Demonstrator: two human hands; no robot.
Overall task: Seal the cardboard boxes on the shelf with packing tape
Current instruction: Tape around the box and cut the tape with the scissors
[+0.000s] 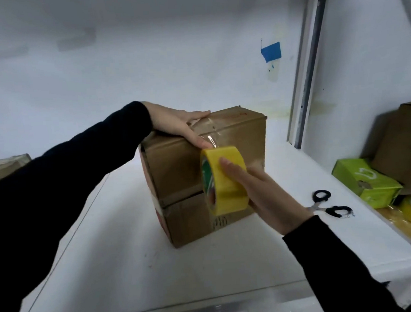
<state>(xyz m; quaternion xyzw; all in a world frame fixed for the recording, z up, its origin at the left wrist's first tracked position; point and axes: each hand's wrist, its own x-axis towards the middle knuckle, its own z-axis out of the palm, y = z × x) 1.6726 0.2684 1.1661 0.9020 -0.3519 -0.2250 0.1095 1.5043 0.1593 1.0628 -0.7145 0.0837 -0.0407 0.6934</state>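
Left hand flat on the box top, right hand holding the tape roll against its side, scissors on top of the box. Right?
No. The head view shows the scissors on the shelf, right of the box. Left hand flat on top and right hand holding the tape roll against its side are correct.

Our left hand point(180, 127) lies flat, fingers straight, its dark-sleeved arm point(78, 180) reaching forward. Our right hand point(263, 190) grips the tape roll point(223, 196), fingers across its outer face.
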